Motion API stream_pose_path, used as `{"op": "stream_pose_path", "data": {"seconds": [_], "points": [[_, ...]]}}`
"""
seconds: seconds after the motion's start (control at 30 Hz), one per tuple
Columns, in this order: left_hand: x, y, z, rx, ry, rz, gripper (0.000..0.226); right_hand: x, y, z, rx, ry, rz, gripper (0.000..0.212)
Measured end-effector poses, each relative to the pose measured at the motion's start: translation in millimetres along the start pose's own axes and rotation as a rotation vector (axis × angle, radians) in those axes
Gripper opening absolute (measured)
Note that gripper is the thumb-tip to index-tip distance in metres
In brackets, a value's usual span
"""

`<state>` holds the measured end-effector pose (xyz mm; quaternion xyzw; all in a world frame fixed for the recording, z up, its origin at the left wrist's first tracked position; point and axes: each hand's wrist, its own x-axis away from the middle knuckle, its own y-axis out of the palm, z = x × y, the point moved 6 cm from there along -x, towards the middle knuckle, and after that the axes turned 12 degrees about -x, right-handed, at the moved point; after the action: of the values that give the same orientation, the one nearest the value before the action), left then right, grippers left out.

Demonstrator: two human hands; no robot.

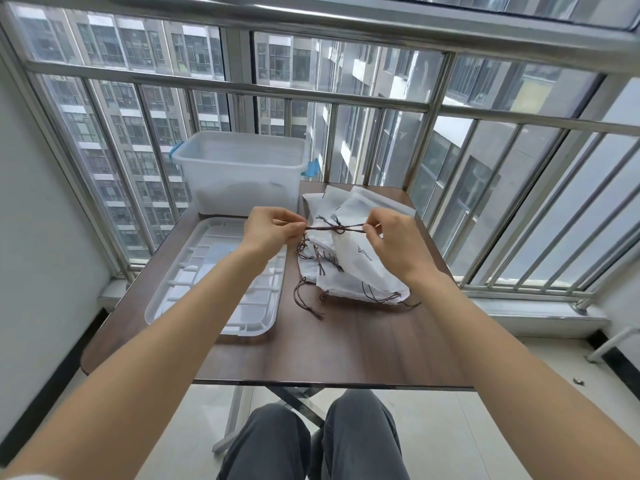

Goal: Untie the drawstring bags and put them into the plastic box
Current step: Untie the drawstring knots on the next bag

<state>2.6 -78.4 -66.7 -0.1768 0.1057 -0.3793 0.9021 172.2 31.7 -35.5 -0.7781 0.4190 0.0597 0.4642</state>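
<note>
A white drawstring bag (360, 258) hangs just above the pile, its brown drawstring (334, 229) stretched level with a knot in the middle. My left hand (270, 230) pinches the cord's left end and my right hand (394, 237) pinches its right end. Beneath lies a pile of several white drawstring bags (346, 282) with brown cords, on the right half of the brown table (346, 351). The translucent plastic box (242, 171) stands at the table's far left, with something pale lying at its bottom.
The box's clear lid (194, 299) lies flat on the table's left side, in front of the box. A steel window railing (381, 102) runs close behind and to the right of the table. My knees (311, 441) are under the table's front edge.
</note>
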Motion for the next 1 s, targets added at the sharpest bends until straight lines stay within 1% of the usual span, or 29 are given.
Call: {"op": "stream_pose_path", "data": {"seconds": [0.2, 0.33, 0.43, 0.5, 0.57, 0.6, 0.67, 0.73, 0.77, 0.8, 0.83, 0.9, 0.93, 1.0], "points": [[9.3, -0.5, 4.6, -0.287, 0.132, 0.045, 0.007, 12.0, 4.3, 5.0, 0.010, 0.022, -0.008, 0.017], [15.0, -1.0, 7.1, -0.359, 0.164, 0.075, 0.009, 14.6, 4.6, 6.4, 0.002, 0.045, -0.019, 0.018], [12.5, 0.0, 3.6, -0.316, 0.130, 0.052, 0.006, 15.1, 4.5, 14.8, -0.043, 0.120, 0.023, 0.016], [9.4, 3.8, -0.3, -0.212, 0.106, -0.024, 0.004, 17.1, 5.6, 20.5, -0.118, 0.196, 0.058, 0.015], [9.7, 11.3, -0.4, -0.124, 0.111, -0.105, 0.007, 21.3, 13.8, 21.3, -0.264, 0.277, 0.019, 0.009], [11.1, 15.3, 1.1, -0.088, 0.112, -0.135, 0.012, 23.1, 21.3, 18.3, -0.337, 0.302, -0.041, 0.017], [14.7, 23.5, 3.7, 0.007, 0.102, -0.176, 0.018, 26.8, 37.0, 7.7, -0.410, 0.288, -0.186, 0.049], [17.0, 28.5, 6.1, 0.079, 0.104, -0.201, 0.014, 26.7, 50.5, -0.9, -0.276, 0.239, -0.299, 0.076], [18.0, 30.9, 7.8, 0.094, 0.119, -0.219, 0.009, 25.5, 55.8, -1.9, -0.167, 0.227, -0.334, 0.084], [19.3, 33.3, 10.8, 0.109, 0.138, -0.241, 0.007, 24.1, 60.3, -0.7, -0.067, 0.229, -0.358, 0.088], [20.3, 35.1, 14.0, 0.128, 0.155, -0.257, 0.007, 21.9, 63.7, 1.0, 0.005, 0.233, -0.368, 0.085], [21.3, 35.2, 20.1, 0.173, 0.165, -0.252, 0.009, 15.6, 65.4, 3.0, 0.067, 0.230, -0.333, 0.065], [20.5, 33.6, 22.2, 0.187, 0.158, -0.233, 0.010, 11.9, 62.0, 3.3, 0.041, 0.238, -0.284, 0.054], [15.0, 28.5, 21.1, 0.161, 0.121, -0.169, 0.012, 2.8, 49.6, 3.4, -0.095, 0.274, -0.167, 0.047]]}}
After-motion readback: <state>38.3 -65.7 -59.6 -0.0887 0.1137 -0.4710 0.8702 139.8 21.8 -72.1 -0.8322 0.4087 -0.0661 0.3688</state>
